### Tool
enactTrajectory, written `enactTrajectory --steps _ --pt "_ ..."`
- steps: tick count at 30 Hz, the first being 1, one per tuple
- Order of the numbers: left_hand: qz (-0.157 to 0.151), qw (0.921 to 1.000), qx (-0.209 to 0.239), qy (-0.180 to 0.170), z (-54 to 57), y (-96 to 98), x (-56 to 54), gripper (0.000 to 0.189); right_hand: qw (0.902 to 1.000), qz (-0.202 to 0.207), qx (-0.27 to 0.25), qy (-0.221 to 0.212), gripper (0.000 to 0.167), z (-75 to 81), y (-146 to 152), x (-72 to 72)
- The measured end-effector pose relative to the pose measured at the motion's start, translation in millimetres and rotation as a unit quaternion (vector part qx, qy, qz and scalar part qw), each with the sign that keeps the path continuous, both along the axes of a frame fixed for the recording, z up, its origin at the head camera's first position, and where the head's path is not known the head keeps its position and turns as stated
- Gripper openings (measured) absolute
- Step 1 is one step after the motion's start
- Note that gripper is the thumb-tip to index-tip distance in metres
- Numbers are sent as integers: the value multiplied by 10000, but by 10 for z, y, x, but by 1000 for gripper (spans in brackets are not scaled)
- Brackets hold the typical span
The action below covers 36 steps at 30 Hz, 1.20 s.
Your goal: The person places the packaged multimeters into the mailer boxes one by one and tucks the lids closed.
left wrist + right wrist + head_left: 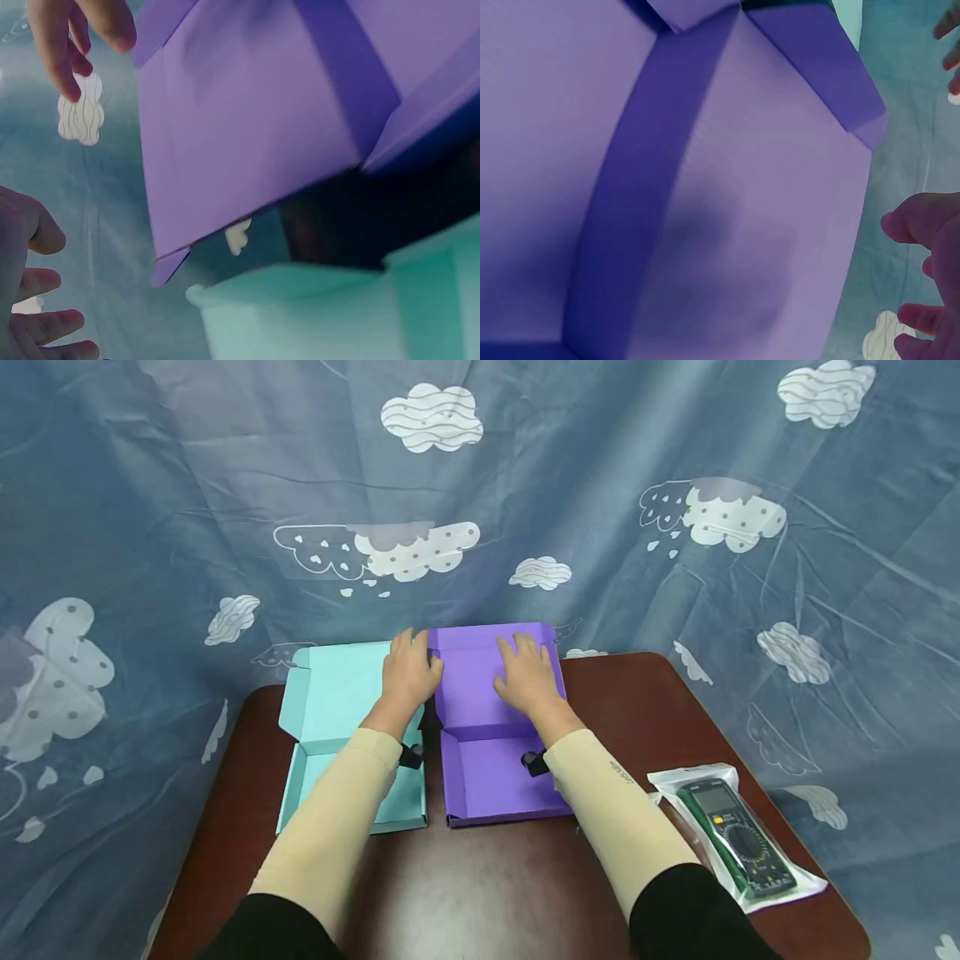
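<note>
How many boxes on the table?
2: the teal box on the left, and the purple box just right of it, both with lids open. The sleeves block parts of the table, so a small one could be hidden.

The purple box [491, 781] is smooth matt cardboard, like the mint box [341, 693] to its left. Beneath it, glossy wood-look tabletop [480, 893]; behind it, creased cloth curtain [570, 460]; right of it, shiny plastic bag [807, 882].
</note>
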<state>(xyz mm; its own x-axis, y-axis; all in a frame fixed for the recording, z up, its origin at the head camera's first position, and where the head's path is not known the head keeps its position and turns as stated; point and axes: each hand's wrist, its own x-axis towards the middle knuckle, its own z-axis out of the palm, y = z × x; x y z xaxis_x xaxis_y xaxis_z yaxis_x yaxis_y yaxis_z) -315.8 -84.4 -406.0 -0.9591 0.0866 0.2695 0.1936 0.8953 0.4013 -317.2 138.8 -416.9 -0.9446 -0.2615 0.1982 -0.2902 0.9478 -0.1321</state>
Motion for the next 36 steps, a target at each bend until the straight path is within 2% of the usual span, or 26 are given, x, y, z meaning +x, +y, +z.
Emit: enactTrajectory --steps 6,13,19,22,25,30,36 --pt "-115 9979 496 404 -189 9 205 51 9996 18 -274 31 69 -100 -53 143" --pt "-74 9880 1259 894 -381 77 442 43 9951 -114 -978 -35 68 -245 19 351" --pt "-208 9862 1317 977 -512 128 624 41 9892 -248 -1443 -80 66 -360 129 585" --pt "-230 9870 1309 904 -575 139 718 40 9845 -332 -1717 -145 65 -455 207 732" --pt "-108 9875 1393 726 -621 136 805 36 9797 -428 -1947 -204 64 -571 291 876" --pt "175 9848 1719 168 -705 106 927 28 9756 -506 -2120 -256 59 -729 412 1143" --pt "209 9832 1780 -356 -844 83 1025 23 9764 -544 -2087 -102 56 -875 533 1428"
